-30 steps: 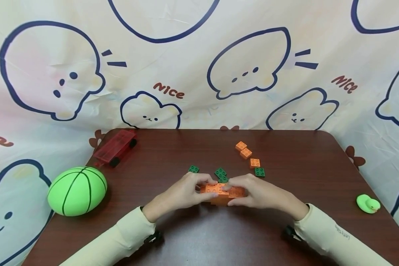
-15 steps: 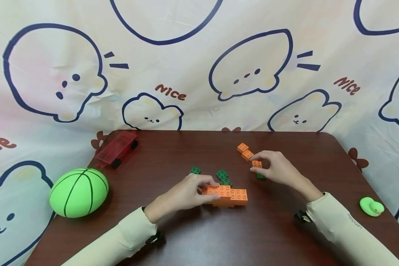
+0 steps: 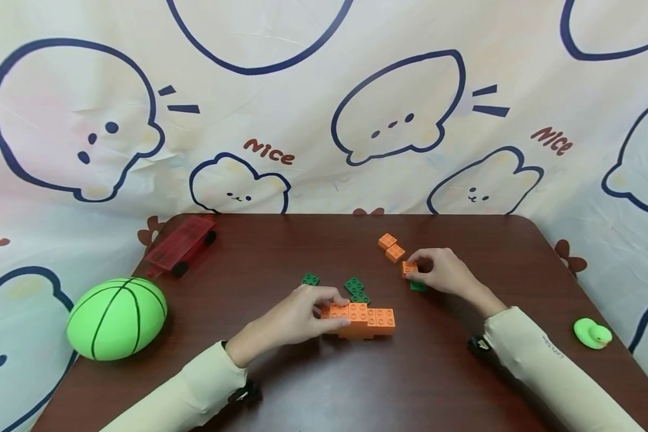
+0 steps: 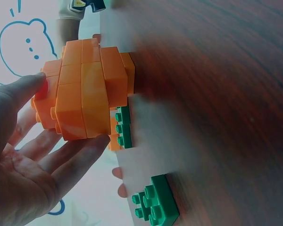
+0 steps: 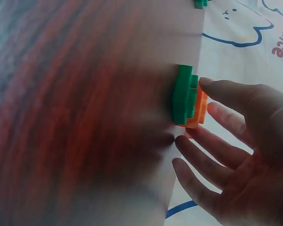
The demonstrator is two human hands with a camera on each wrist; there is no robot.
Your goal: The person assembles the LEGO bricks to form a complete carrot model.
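Observation:
A stepped block of joined orange toy bricks [image 3: 368,324] stands on the table, and my left hand [image 3: 299,317] grips its left end between thumb and fingers. In the left wrist view the thumb [image 4: 23,94] lies on the studded side of this orange block [image 4: 80,94]. Farther back and to the right, my right hand [image 3: 447,275] pinches a small orange brick [image 3: 407,267] with thumb and index finger. A green brick [image 3: 418,287] sits just in front of it, partly under the hand. The right wrist view shows that green brick [image 5: 182,94] partly hiding the orange one.
Two orange bricks [image 3: 394,252] lie behind the right hand. Several green bricks [image 3: 354,285] lie beyond the orange block. A green ball [image 3: 117,318] and a clear red toy cart [image 3: 180,245] stand at left, a green rubber duck [image 3: 592,333] at right. A printed cloth hangs behind.
My right hand has left the orange block, moved back and right, and closed its fingertips on a small orange brick. My left hand has kept its grip on the block.

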